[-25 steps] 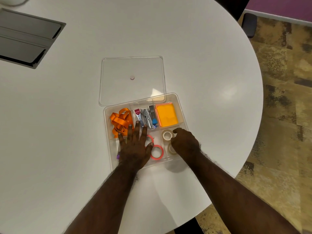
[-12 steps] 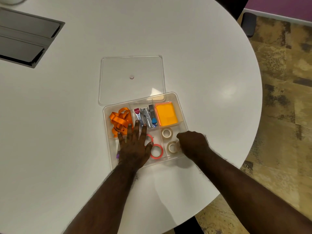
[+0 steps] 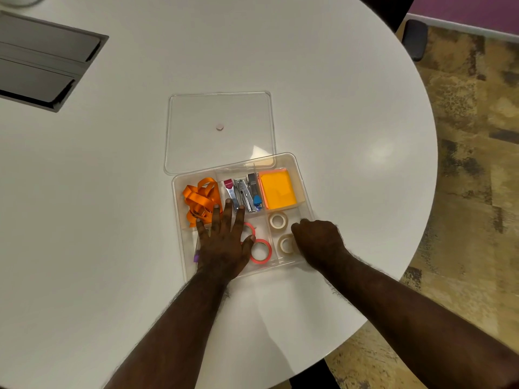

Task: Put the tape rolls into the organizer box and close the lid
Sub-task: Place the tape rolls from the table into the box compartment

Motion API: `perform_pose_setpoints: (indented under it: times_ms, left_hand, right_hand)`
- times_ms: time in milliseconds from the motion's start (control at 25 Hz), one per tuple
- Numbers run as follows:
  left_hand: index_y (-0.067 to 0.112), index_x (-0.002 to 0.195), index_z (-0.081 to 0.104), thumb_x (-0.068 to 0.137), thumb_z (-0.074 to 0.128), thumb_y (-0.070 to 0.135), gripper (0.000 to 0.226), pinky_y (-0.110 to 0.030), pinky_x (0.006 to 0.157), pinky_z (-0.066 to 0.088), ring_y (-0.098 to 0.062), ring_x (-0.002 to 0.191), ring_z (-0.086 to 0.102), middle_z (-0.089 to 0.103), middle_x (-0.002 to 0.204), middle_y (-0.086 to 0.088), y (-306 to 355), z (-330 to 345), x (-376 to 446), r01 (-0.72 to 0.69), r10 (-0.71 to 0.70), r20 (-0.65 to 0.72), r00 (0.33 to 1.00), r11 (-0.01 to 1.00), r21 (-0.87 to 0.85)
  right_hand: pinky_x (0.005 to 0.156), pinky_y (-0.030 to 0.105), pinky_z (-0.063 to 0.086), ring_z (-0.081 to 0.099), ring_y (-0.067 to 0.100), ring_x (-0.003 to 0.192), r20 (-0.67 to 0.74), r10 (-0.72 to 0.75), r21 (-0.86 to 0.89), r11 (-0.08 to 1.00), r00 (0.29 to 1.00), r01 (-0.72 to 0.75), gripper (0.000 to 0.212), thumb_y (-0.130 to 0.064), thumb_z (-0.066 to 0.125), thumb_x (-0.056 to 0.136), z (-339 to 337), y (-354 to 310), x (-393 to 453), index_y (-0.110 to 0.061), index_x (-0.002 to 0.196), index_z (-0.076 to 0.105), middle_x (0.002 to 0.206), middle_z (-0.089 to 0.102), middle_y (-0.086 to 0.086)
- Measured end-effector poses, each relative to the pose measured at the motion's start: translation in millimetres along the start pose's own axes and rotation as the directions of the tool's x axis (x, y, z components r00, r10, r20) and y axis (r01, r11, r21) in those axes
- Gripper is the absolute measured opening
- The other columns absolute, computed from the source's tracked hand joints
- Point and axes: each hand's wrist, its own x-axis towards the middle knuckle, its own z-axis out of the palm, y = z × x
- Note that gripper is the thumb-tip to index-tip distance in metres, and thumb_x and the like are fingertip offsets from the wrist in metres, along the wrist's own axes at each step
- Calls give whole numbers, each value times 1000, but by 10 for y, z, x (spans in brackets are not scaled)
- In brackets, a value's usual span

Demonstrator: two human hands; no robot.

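Observation:
The clear organizer box [image 3: 304, 189] sits on the white round table, lid off. Two beige tape rolls [image 3: 278, 220] [image 3: 286, 245] lie in its near right compartment. Two pink tape rolls lie in the middle near compartment: one [image 3: 260, 250] fully visible, the other [image 3: 249, 229] half under my fingers. My left hand [image 3: 223, 241] lies flat on the box with fingers spread, holding nothing. My right hand [image 3: 317, 241] is curled at the box's right wall, beside the nearer beige roll. The clear lid [image 3: 196, 141] lies flat just behind the box.
An orange ribbon [image 3: 200, 200], staplers [image 3: 244, 193] and an orange note pad [image 3: 278, 189] fill the far compartments. A grey cable hatch [image 3: 42, 63] is set in the table at far left. The table edge curves close on the right, over patterned carpet.
My right hand drew back from the beige rolls to the box's right wall, leaving both rolls in the compartment. My left hand stayed flat on the box.

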Motion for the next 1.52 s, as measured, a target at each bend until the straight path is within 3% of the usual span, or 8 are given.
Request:
perform_pose_setpoints:
  times_ms: [120, 320, 560, 720, 800, 960, 1120, 1520]
  left_hand:
    - [20, 152, 32, 94, 6, 67, 79, -71, 111, 13, -42, 147, 22, 27, 160, -15, 10, -4, 1, 5, -5, 3, 1000, 1000, -15]
    - [20, 152, 31, 92, 3, 68, 81, -71, 112, 13, -41, 147, 21, 26, 161, -15, 13, -20, 10, 19, -18, 10, 1000, 999, -32]
    - [21, 153, 30, 92, 3, 68, 82, -70, 113, 12, -41, 148, 18, 24, 162, -13, 17, -18, 10, 23, -22, 33, 999, 999, -24]
    - [20, 152, 32, 93, 3, 68, 82, -72, 112, 15, -42, 147, 21, 26, 161, -15, 22, -43, 4, 19, -18, 41, 999, 1000, -25]
    - [19, 152, 33, 93, 3, 66, 81, -73, 111, 17, -42, 147, 20, 26, 161, -15, 26, -53, -3, 11, -10, 38, 999, 1000, -21]
    - [19, 152, 32, 93, 3, 66, 81, -72, 112, 15, -41, 148, 19, 25, 161, -15, 22, -51, -3, 11, -10, 38, 999, 1000, -25]
    - [19, 152, 32, 93, 3, 68, 82, -73, 112, 15, -42, 148, 19, 25, 161, -15, 26, -45, 1, 15, -14, 48, 999, 999, -33]
    - [21, 153, 30, 94, 8, 65, 77, -70, 114, 12, -39, 149, 16, 23, 162, -13, 4, -34, -9, 14, -14, 73, 997, 1000, -8]
  right_hand:
    - [44, 24, 36, 64, 27, 45, -12, -2, 12, 1000, 1000, 2, 22, -6, 83, 55, 7, 12, 6, -10, 63, 63, 60, 63, 6]
    - [44, 22, 37, 61, 23, 43, -78, 78, 155, 986, 994, -65, 20, -22, 84, 64, 12, -10, 48, -14, 65, 65, 58, 63, 3]
    - [39, 19, 40, 57, 21, 35, -54, 125, 135, 984, 991, -116, 31, -22, 91, 46, 111, -127, 25, -17, 49, 61, 46, 59, 0]
    - [45, 21, 37, 64, 21, 48, -19, 153, 129, 980, 988, -149, 21, -24, 85, 62, 79, -122, 26, -18, 61, 65, 57, 66, 0]
    - [56, 25, 45, 69, 27, 68, -26, 151, 172, 974, 988, -144, 1, -15, 70, 78, 49, -59, 15, -15, 79, 69, 75, 72, 4]
    - [80, 33, 52, 65, 27, 98, 159, 225, 334, 904, 961, -266, 25, -12, 52, 86, 23, 85, 6, -14, 108, 65, 109, 69, 5]
    - [80, 40, 58, 66, 25, 94, 372, 166, 502, 792, 913, -348, 34, -11, 55, 80, 72, 70, 36, -11, 113, 61, 117, 66, 8]
    - [82, 32, 51, 65, 23, 98, 176, 240, 530, 794, 955, -297, 30, -20, 58, 86, -92, 62, 32, -19, 116, 63, 112, 70, 3]
